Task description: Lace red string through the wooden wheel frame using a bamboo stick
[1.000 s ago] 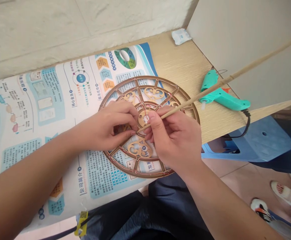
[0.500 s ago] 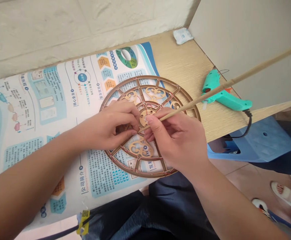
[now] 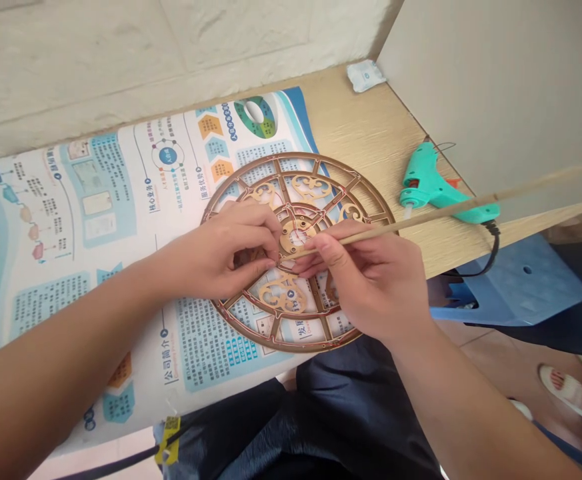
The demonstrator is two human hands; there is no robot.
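Observation:
A round brown wooden fretwork disc [image 3: 365,193] with gold scroll ornaments lies flat on a printed poster [image 3: 95,220]. My left hand [image 3: 221,253] rests on the disc's left half, fingers curled and pinched at the hub. My right hand [image 3: 371,287] grips the near end of a long thin bamboo stick [image 3: 445,212]. The stick's tip sits at the disc's centre hub [image 3: 295,237], and its shaft runs out to the right, low over the table.
A teal glue gun [image 3: 431,187] with a black cord lies on the wooden table [image 3: 365,127] to the right. A small white packet [image 3: 365,75] sits in the back corner by the wall panel. A blue plastic stool [image 3: 521,287] and another person's sandalled foot [image 3: 571,387] are at right.
The stick's far end has swung downward, from a steep diagonal to nearly level. My right hand has shifted slightly right. The left hand stays at the hub.

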